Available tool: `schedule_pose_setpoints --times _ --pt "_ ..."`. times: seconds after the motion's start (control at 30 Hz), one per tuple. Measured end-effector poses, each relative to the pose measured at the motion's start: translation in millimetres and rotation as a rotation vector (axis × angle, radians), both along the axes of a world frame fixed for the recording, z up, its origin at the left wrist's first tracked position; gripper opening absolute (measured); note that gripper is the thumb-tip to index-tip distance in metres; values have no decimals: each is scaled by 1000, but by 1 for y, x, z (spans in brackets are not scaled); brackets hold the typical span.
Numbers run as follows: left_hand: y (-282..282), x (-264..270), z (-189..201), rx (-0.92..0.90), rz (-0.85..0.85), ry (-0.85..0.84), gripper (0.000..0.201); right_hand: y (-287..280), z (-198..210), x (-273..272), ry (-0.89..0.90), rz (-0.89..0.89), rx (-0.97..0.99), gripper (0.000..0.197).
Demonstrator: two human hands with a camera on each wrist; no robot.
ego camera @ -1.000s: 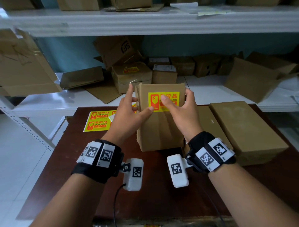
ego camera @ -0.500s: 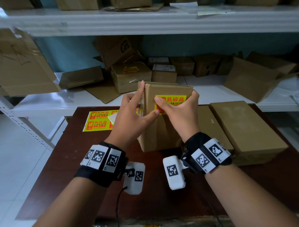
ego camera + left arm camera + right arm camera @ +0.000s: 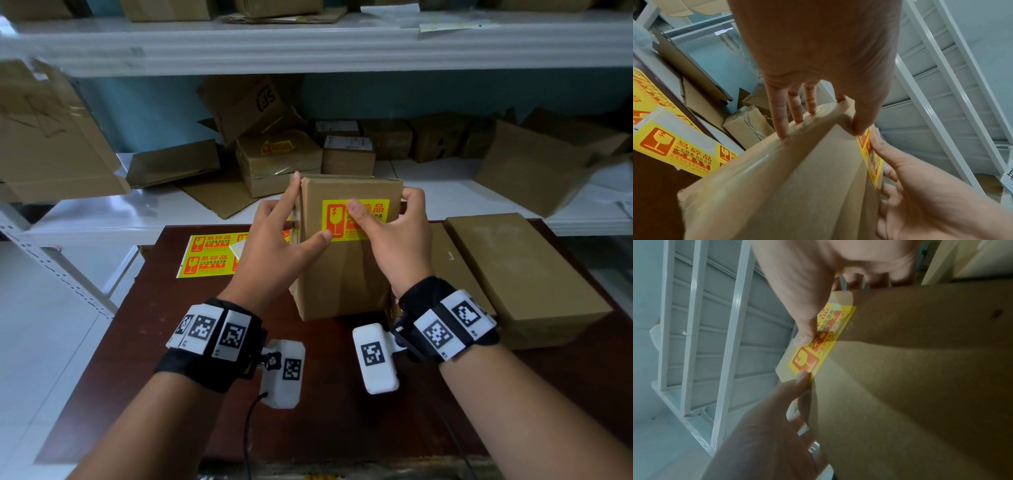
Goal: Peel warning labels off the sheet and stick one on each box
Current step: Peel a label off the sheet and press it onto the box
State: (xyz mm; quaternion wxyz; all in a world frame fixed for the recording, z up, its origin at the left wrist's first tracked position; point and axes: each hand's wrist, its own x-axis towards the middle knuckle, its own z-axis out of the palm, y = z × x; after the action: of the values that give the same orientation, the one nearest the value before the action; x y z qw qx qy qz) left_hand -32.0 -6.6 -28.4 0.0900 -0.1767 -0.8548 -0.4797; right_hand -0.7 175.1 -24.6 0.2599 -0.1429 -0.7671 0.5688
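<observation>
the box (image 3: pixel 346 270) stands upright on the table (image 3: pixel 329 421), the label (image 3: pixel 356 219) on its near face. the left hand (image 3: pixel 274 253) is at its left edge, the right hand (image 3: pixel 400 240) at its right. the label sheet (image 3: pixel 209 255) lies to the left, two flat boxes (image 3: pixel 520 270) to the right, the shelf (image 3: pixel 428 192) behind.

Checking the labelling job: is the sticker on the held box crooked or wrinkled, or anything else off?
Nothing stands out. The yellow label lies flat and level on the upright box; the right hand and left hand cover parts of it.
</observation>
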Motion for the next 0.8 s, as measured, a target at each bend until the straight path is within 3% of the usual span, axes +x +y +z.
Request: schedule_pose_setpoints --times 0.3,0.5,0.6,0.67,0.8 --pt "-5 -3 0 42 0 -57 92 16 0 -4 79 41 -98 6" --pt "-7 -3 1 50 13 -74 90 17 -3 -7 58 41 -146 39" --pt "-7 -3 1 53 16 -66 91 9 0 -4 34 137 -43 31" --pt "-7 -4 0 58 18 -80 91 8 -3 -5 30 140 12 41" --pt "-10 -4 1 74 9 -125 91 12 -5 -6 69 162 -88 37"
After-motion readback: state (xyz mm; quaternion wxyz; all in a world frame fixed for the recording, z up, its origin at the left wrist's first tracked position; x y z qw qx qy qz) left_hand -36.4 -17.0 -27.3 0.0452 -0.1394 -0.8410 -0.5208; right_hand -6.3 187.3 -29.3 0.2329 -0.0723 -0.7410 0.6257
